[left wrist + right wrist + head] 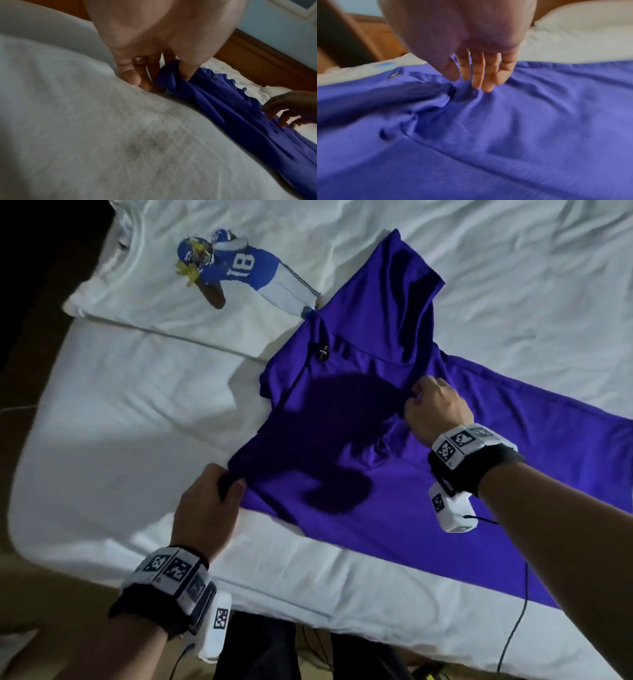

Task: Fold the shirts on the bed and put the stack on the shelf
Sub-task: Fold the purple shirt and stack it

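"18" — white shirt [191, 282], printed player's jersey

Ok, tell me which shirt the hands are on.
The purple shirt: the left hand pinches its edge and the right hand grips its middle. The white shirt with the football-player print lies untouched.

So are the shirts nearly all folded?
Not yet. Nothing looks folded. The left hand and right hand are gripping the purple shirt, just starting. The white football-player shirt lies flat, waiting. No stack or shelf shows.
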Demonstrator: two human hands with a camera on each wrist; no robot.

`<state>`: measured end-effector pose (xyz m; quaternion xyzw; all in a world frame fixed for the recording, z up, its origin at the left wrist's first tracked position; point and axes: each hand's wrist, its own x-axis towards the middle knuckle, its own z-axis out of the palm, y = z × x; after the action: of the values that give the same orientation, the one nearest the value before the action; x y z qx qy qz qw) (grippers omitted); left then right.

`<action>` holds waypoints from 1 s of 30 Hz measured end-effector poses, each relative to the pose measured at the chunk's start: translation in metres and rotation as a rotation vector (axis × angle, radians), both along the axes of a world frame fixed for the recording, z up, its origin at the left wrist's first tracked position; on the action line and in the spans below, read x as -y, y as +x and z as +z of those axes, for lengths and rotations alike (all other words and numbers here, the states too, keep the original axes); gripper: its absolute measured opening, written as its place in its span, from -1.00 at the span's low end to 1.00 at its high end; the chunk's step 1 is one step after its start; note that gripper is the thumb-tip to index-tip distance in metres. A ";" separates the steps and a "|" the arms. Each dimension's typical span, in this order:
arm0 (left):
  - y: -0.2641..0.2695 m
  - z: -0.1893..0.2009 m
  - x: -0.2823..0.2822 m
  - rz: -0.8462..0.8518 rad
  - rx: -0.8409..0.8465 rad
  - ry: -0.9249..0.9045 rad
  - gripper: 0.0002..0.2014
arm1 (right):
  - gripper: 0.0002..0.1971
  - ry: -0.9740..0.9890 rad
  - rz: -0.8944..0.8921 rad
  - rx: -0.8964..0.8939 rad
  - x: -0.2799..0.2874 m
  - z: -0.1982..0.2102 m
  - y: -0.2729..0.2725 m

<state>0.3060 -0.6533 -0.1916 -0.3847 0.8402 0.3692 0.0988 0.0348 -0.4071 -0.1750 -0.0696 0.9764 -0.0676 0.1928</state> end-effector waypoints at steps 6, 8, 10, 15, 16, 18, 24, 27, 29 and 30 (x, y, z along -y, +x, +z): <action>0.020 0.010 0.004 0.099 -0.015 0.161 -0.75 | -0.56 -0.017 0.654 -0.080 0.018 -0.014 0.007; 0.025 0.011 0.009 0.083 -0.026 0.157 -0.78 | -0.62 0.045 0.633 -0.054 0.019 -0.014 0.001; 0.028 0.012 0.011 0.121 -0.067 0.187 -0.82 | -0.64 0.052 0.572 -0.037 0.023 -0.015 -0.005; 0.033 0.008 0.013 0.202 -0.128 0.277 -0.83 | -0.58 0.119 0.410 0.152 0.051 -0.014 -0.024; 0.033 0.008 0.014 0.210 -0.146 0.284 -0.87 | -0.60 0.130 0.402 0.174 0.055 -0.014 -0.029; 0.034 0.009 0.017 0.187 -0.155 0.250 -0.83 | -0.60 0.117 0.363 0.171 0.059 -0.010 -0.041; 0.035 0.009 0.017 0.036 -0.088 0.089 -0.67 | -0.62 0.166 0.632 -0.236 0.067 -0.007 -0.036; 0.040 0.005 0.019 0.023 -0.167 0.092 -0.70 | -0.74 -0.031 0.777 -0.233 0.092 -0.010 -0.030; 0.043 0.001 0.019 -0.025 -0.137 0.071 -0.59 | -0.68 -0.076 0.770 -0.134 0.112 -0.008 -0.023; 0.043 -0.001 0.019 -0.054 -0.087 0.055 -0.52 | -0.64 -0.056 0.743 -0.074 0.122 -0.008 -0.021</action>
<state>0.3494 -0.6723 -0.1927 -0.3425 0.8434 0.4056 0.0825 0.0138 -0.5293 -0.1826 -0.4267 0.8888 -0.0171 0.1666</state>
